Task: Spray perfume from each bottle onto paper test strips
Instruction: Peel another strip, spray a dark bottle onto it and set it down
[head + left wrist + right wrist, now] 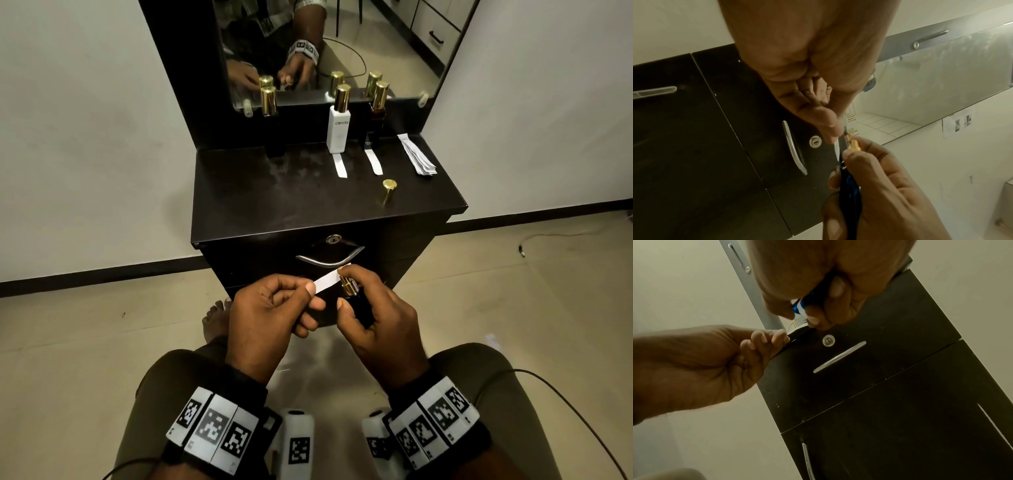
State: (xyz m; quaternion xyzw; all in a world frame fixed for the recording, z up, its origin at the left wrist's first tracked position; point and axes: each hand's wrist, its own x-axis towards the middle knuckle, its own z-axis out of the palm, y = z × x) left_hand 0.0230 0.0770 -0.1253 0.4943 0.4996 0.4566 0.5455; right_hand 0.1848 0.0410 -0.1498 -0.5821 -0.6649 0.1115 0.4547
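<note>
Left hand (pixel 270 308) pinches a flat white paper strip (pixel 327 281); right hand (pixel 380 315) grips a glossy blue glass bottle (pixel 359 305), forefinger on its gold sprayer (pixel 348 286). Behind, a white rectangular bottle (pixel 338 132) reads "clensta".

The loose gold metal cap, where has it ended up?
In the head view the loose gold metal cap stands on the dark cabinet top, toward its right front, nearer than the two white paper strips and left of the strip pile.

From my head, the wide camera looks forward and down over both my hands to the dark worktop (pixel 274 192) and mirror (pixel 342 44) beyond. My left wrist camera peers close along my left hand (pixel 807 65); the right wrist camera does likewise from below my right hand (pixel 828 280). All three views share the drawer handle (pixel 329 262) and lock.
</note>
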